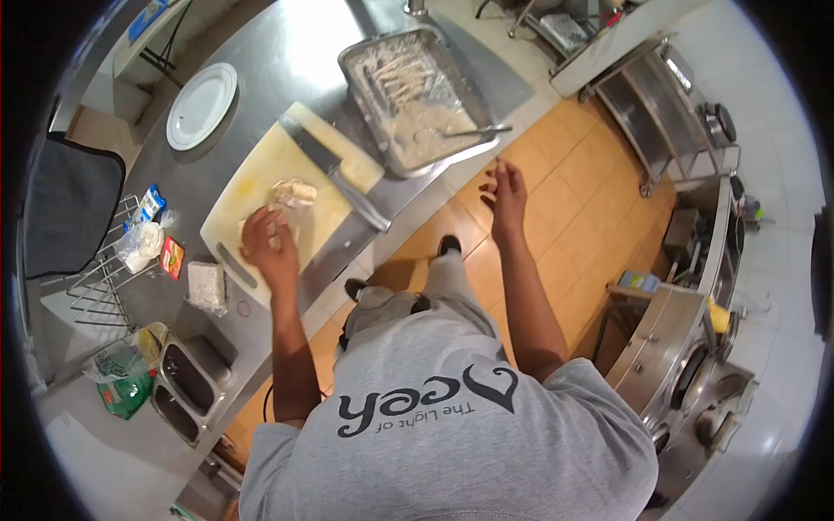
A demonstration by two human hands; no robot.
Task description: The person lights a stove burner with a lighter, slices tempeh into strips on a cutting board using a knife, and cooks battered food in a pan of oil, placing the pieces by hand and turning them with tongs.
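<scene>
My left hand [271, 247] is over the yellowish cutting board [239, 204], its fingers bent around a pale piece of food [280, 229] that they partly hide. Just beyond it lies another pale, browned piece [295, 192]. A large knife [323, 159] rests across the board, its metal handle toward my body. My right hand [506, 193] hangs in the air beyond the counter's edge, empty, with its fingers loosely apart. Nearest to it is a metal tray [349, 76] holding a pale wet mixture and several strips, with a utensil [476, 131] across its rim.
A white plate [201, 106] sits at the far left of the steel counter. Nearer are a wrapped pale block [207, 286], a red packet [172, 258], a wire rack [97, 291] and metal containers [193, 373]. A wheeled cart [647, 108] and cooking equipment [665, 347] stand right.
</scene>
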